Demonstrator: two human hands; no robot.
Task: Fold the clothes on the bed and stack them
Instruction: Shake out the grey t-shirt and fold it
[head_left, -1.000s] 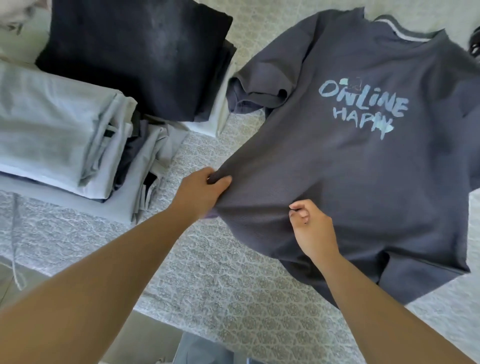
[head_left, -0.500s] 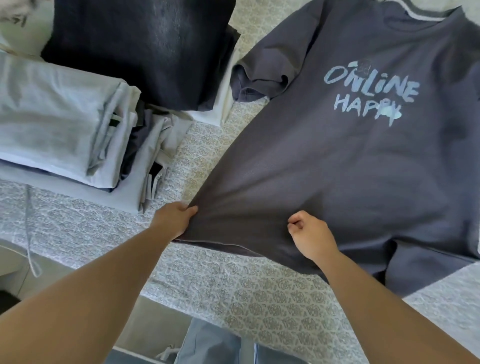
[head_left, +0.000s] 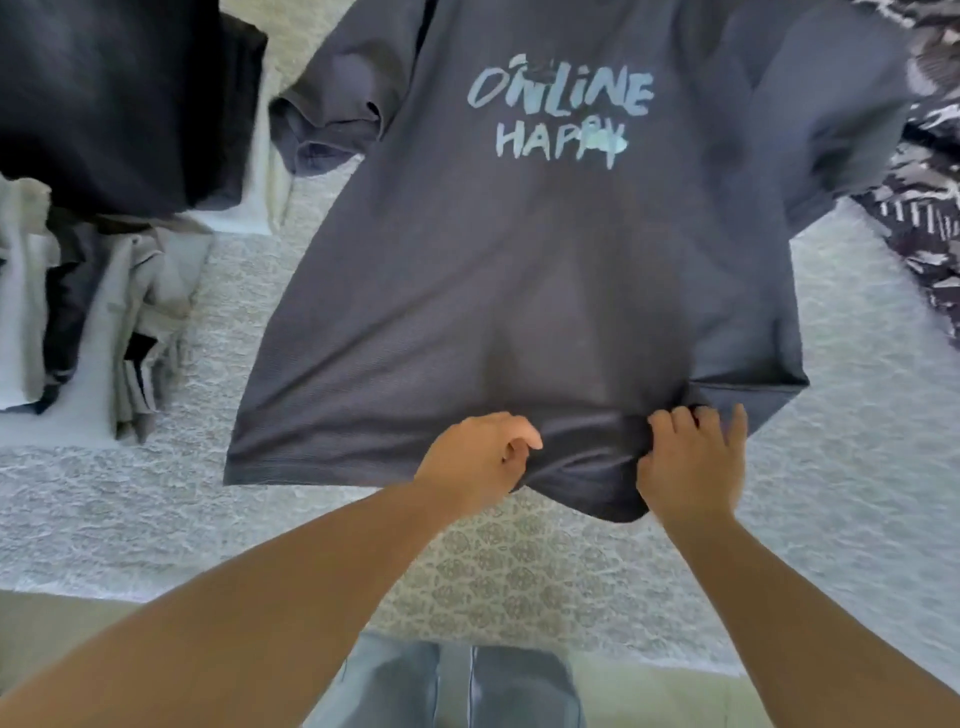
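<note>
A dark grey T-shirt (head_left: 519, 291) with pale "ONLINE HAPPY" lettering lies face up on the bed, collar away from me. My left hand (head_left: 475, 457) pinches its bottom hem near the middle. My right hand (head_left: 691, 462) grips a bunched part of the hem just to the right. The hem's left corner lies flat on the bed; the right corner is tucked under. A stack of folded clothes (head_left: 93, 317), grey and dark, sits at the left. A folded black garment (head_left: 119, 104) lies behind it.
The bed (head_left: 857, 493) has a pale patterned cover, and its near edge runs just below my forearms. A black-and-white patterned garment (head_left: 924, 208) lies at the right edge. My jeans (head_left: 457, 686) show below the bed's edge.
The shirt has been pulled straight, hem toward me. My left hand slid from the shirt's left corner to the hem's middle. My right hand now grips bunched hem fabric.
</note>
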